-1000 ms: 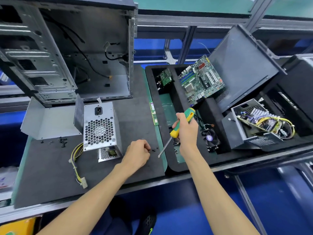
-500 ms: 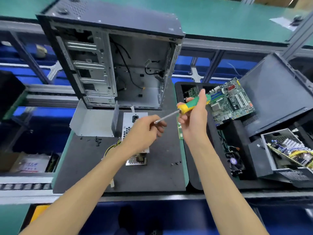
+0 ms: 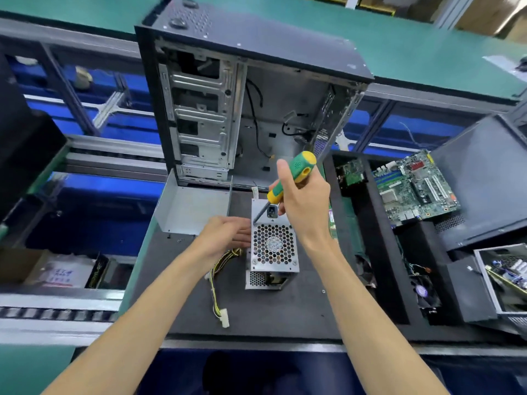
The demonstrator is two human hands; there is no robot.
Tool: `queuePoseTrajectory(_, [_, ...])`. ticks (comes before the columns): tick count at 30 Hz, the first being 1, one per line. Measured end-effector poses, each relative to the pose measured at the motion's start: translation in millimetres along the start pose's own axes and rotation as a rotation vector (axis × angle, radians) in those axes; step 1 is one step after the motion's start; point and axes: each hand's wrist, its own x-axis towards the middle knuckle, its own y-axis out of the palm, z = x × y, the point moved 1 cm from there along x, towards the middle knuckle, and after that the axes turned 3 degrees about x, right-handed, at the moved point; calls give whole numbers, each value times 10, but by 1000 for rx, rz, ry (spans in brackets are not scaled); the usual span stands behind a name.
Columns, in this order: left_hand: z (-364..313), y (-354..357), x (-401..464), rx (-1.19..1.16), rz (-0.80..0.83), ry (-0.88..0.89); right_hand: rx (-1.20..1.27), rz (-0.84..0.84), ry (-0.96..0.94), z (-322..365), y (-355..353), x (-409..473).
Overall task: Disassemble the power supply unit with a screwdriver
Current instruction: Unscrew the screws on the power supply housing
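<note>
Nearest: bench edge, grey metal rail, blue floor below. On it a dark foam mat, green bench top showing at its left side. 2 bare forearms reach in from the bottom.

Mid mat: 1 PSU, silver box, honeycomb fan grille facing up, 1 yellow/black cable bundle trailing toward the near edge w/ a white plug. Left hand lies against PSU's left side, fingers fairly straight on the casing, not wrapped round anything. Right hand clenched round 1 screwdriver, green/yellow handle, shaft slanting down-left, tip at the grille's upper-left corner; whether it sits in a screw, can't tell.

Just beyond PSU: 1 bent grey metal cover to the left, a few small dark screws at its near edge, count unclear.

Behind that: 1 open PC case, upright, drive bays left, loose black wires inside.

Right: black foam tray w/ compartments, 1 big motherboard, 1 small green board, 1 cooler fan, 1 dark side panel leaning, 1 more opened unit w/ wires at the frame edge.

Far: green conveyor top, grey alu frame rails, blue beneath
</note>
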Motion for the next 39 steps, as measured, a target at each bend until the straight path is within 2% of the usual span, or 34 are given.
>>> queuePoseTrajectory(9, [12, -32, -13, -1, 114, 64, -60, -26, -46, 35, 21, -31])
queuePoseTrajectory(15, [11, -27, -22, -16, 136, 68, -29, -32, -70, 36, 1, -61])
queuePoseTrajectory(39, [16, 7, -64, -32, 101, 68, 22, -21, -80, 23, 4, -75])
